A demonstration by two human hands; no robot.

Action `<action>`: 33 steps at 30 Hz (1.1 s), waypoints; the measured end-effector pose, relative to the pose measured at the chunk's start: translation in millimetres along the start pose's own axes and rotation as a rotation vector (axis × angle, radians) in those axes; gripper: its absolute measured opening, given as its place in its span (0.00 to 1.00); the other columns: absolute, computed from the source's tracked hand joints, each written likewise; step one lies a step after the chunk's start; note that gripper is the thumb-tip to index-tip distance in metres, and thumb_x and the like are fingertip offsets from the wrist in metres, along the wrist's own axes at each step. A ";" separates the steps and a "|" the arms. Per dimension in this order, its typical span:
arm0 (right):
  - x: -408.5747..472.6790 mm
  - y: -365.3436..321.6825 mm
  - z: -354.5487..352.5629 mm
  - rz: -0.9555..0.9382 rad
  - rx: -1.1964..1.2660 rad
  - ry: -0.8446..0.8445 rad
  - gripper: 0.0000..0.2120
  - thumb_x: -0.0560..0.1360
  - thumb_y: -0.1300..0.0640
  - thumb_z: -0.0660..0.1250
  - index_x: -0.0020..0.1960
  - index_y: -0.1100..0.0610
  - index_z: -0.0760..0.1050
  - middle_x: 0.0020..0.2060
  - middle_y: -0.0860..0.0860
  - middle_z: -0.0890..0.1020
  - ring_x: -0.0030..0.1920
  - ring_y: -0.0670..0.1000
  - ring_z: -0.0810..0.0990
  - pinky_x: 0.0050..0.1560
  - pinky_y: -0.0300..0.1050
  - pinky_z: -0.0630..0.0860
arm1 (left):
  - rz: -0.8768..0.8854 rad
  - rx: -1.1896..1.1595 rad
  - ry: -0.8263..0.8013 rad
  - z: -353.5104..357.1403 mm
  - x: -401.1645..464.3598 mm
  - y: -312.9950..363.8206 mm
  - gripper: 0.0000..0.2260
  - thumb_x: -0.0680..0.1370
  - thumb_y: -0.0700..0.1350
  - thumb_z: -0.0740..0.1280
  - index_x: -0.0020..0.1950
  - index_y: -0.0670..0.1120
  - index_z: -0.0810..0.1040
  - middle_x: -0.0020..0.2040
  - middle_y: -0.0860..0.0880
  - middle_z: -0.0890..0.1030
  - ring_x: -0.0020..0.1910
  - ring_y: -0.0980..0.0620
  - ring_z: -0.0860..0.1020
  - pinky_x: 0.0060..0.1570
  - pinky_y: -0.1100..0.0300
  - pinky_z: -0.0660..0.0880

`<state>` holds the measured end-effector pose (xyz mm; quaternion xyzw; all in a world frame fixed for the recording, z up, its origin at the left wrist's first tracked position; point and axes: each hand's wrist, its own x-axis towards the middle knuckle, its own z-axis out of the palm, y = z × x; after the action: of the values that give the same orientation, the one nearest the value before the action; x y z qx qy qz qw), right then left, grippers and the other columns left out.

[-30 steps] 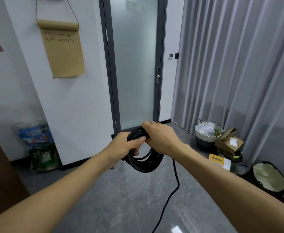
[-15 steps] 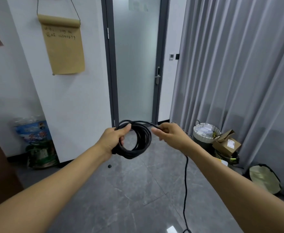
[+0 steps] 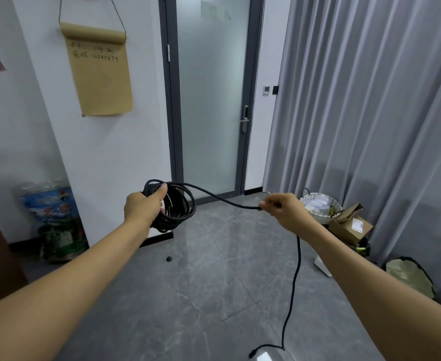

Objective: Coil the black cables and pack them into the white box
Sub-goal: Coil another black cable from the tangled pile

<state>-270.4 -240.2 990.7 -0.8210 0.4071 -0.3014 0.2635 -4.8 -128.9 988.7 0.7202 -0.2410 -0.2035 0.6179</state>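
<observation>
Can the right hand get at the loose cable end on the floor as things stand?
Probably not directly: the right hand is pinching the black cable at chest height, and the cable end lies on the floor well below. Nothing blocks it, though.

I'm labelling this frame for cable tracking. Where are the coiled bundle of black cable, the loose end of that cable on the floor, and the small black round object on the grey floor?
Coiled bundle of black cable (image 3: pixel 177 212): head view, right side of loops.
Loose cable end (image 3: pixel 252 354): head view, tip on floor.
Small black round object (image 3: pixel 169 259): head view, its centre.
</observation>
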 end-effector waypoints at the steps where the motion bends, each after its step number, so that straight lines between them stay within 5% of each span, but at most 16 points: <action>1: 1.2 -6.6 1.2 -0.020 -0.059 -0.022 0.10 0.78 0.56 0.64 0.41 0.60 0.78 0.26 0.48 0.68 0.27 0.46 0.63 0.26 0.33 0.59 | 0.079 0.105 0.058 0.8 0.3 -0.6 0.17 0.75 0.56 0.68 0.40 0.41 0.75 0.36 0.45 0.79 0.38 0.45 0.79 0.43 0.52 0.77; 4: 3.4 -34.7 5.9 -0.135 -0.244 -0.113 0.11 0.77 0.57 0.64 0.40 0.62 0.78 0.29 0.49 0.74 0.29 0.46 0.68 0.31 0.33 0.66 | 0.259 0.347 0.211 1.8 -3.7 2.6 0.22 0.75 0.60 0.65 0.45 0.39 0.76 0.40 0.43 0.79 0.42 0.41 0.77 0.41 0.51 0.75; 8: 1.9 -74.6 15.8 -0.302 -0.405 -0.290 0.10 0.75 0.62 0.61 0.37 0.64 0.74 0.39 0.59 0.78 0.37 0.52 0.71 0.44 0.51 0.73 | 0.381 0.464 0.279 6.2 -14.8 10.0 0.21 0.76 0.60 0.64 0.46 0.40 0.72 0.39 0.47 0.75 0.40 0.42 0.73 0.39 0.53 0.71; 11: -0.9 -93.7 19.5 -0.370 -0.407 -0.476 0.09 0.76 0.62 0.60 0.49 0.60 0.80 0.44 0.50 0.77 0.43 0.49 0.74 0.47 0.43 0.72 | 0.411 0.474 0.284 8.4 -19.1 11.6 0.20 0.76 0.59 0.64 0.45 0.41 0.71 0.38 0.47 0.74 0.39 0.43 0.72 0.38 0.54 0.70; 15: -1.1 -103.4 23.0 -0.447 -0.302 -0.501 0.10 0.78 0.62 0.62 0.54 0.60 0.80 0.42 0.45 0.74 0.41 0.43 0.72 0.44 0.28 0.67 | 0.433 0.484 0.254 13.7 -24.9 8.5 0.22 0.75 0.61 0.64 0.46 0.41 0.72 0.40 0.46 0.76 0.39 0.44 0.73 0.37 0.54 0.70; 21: -0.6 -101.7 36.7 -0.424 -0.104 -0.338 0.05 0.72 0.61 0.71 0.47 0.62 0.79 0.38 0.46 0.76 0.37 0.41 0.74 0.41 0.30 0.69 | 0.407 0.406 0.018 27.8 -37.6 5.0 0.23 0.73 0.63 0.65 0.41 0.42 0.74 0.36 0.47 0.77 0.37 0.46 0.75 0.33 0.57 0.67; 25: 1.1 -96.7 40.9 -0.256 -0.018 -0.178 0.16 0.64 0.56 0.78 0.39 0.58 0.71 0.30 0.47 0.73 0.31 0.47 0.68 0.35 0.41 0.67 | 0.341 0.233 -0.171 32.3 -43.9 1.2 0.25 0.73 0.62 0.65 0.38 0.39 0.76 0.34 0.46 0.77 0.34 0.48 0.74 0.33 0.58 0.68; 33: 4.3 -85.7 34.0 -0.147 -0.006 -0.151 0.17 0.63 0.51 0.78 0.33 0.54 0.70 0.26 0.47 0.70 0.27 0.46 0.65 0.29 0.37 0.62 | 0.187 0.040 -0.501 32.7 -63.8 9.5 0.25 0.66 0.67 0.60 0.32 0.44 0.76 0.26 0.53 0.78 0.29 0.53 0.75 0.36 0.59 0.71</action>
<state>-200.4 -192.0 1027.0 -0.8699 0.3256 -0.2558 0.2680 -76.2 -117.8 992.7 0.6343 -0.4557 -0.3126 0.5406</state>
